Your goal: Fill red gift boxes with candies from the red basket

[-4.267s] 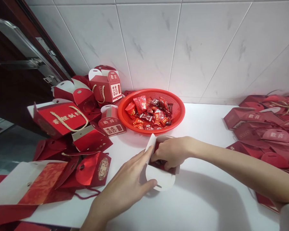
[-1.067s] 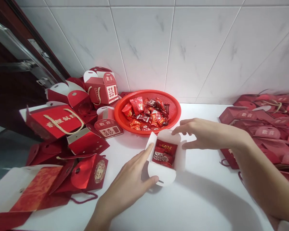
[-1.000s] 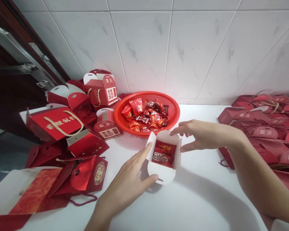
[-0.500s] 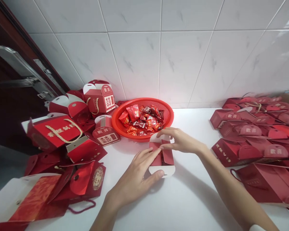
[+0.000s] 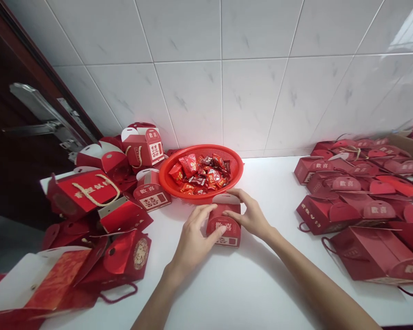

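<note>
A small red gift box [image 5: 231,233] with gold characters stands on the white table in front of me, its near rounded flap folded down over the top. My left hand [image 5: 193,234] is closed on its left side, the thumb pressing the near flap and the fingers along the top edge. My right hand [image 5: 253,215] grips the right and far side, fingers behind the far flap, whose pale inner face shows, and thumb on top. Just beyond is a red plastic basket [image 5: 240,172] of wrapped sweets [image 5: 206,173]. The box's contents are hidden.
Red gift boxes [image 5: 124,261], some with rope handles and raised flaps, are heaped at the left. Rows of closed red boxes [image 5: 330,213] fill the right side. A tiled wall [image 5: 189,101] rises behind the table, and a dark door [image 5: 17,169] with a metal handle is at left.
The near flap, standing out with its white inside showing before, is now folded over the box top. Both hands have shifted slightly around the box, and the view has tilted a little.
</note>
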A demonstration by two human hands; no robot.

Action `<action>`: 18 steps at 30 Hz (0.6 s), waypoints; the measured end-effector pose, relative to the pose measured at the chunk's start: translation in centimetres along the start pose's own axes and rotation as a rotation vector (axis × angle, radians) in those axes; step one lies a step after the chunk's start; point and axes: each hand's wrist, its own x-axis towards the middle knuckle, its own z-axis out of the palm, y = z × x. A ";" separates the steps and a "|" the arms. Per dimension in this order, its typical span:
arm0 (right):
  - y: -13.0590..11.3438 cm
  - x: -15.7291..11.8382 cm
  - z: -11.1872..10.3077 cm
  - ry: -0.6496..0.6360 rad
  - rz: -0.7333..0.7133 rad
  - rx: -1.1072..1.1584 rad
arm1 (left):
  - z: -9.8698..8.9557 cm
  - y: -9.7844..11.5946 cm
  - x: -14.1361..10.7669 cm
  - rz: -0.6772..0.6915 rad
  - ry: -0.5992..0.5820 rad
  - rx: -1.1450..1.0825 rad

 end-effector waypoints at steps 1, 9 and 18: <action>-0.2 -0.1 0.0 0.014 0.032 0.043 | 0.2 -0.1 0.1 -0.018 0.030 -0.009; -0.9 -0.9 -0.7 -0.022 0.021 0.082 | 1.3 -1.1 0.4 -0.151 -0.027 -0.198; -1.0 -1.3 -0.6 -0.105 -0.037 -0.157 | 1.6 -1.2 1.1 -0.116 -0.097 -0.199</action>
